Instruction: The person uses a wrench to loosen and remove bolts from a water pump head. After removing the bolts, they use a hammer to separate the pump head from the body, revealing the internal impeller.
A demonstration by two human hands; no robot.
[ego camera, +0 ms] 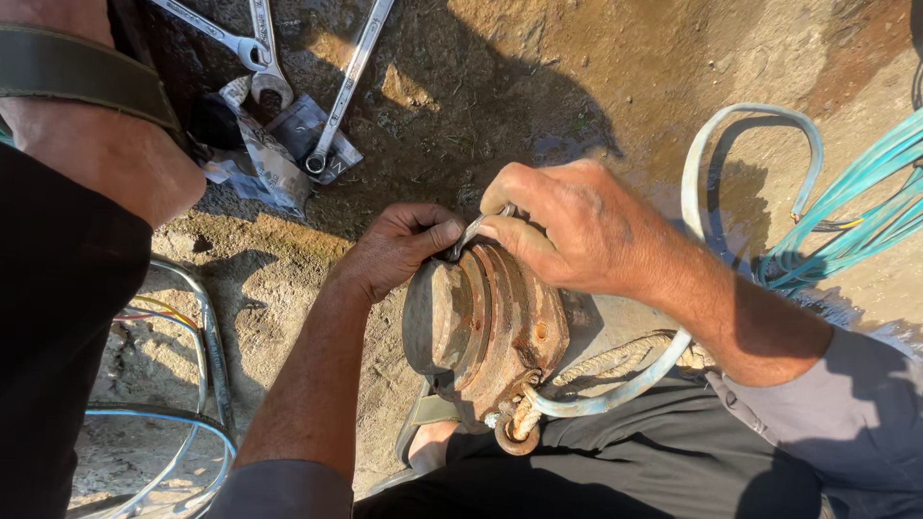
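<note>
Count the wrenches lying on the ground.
3, all at the top left: one wrench angled leftmost, one wrench upright beside it, one long wrench slanting down onto a crumpled wrapper. Others may lie outside the frame.

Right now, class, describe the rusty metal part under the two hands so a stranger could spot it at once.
Start at the bare dirt ground and find the left hand and right hand meeting at the frame's centre. Under them sits the rusty round flanged housing. Unlike the shiny wrenches above, it is brown, ridged, with a pale cable at its base.
</note>
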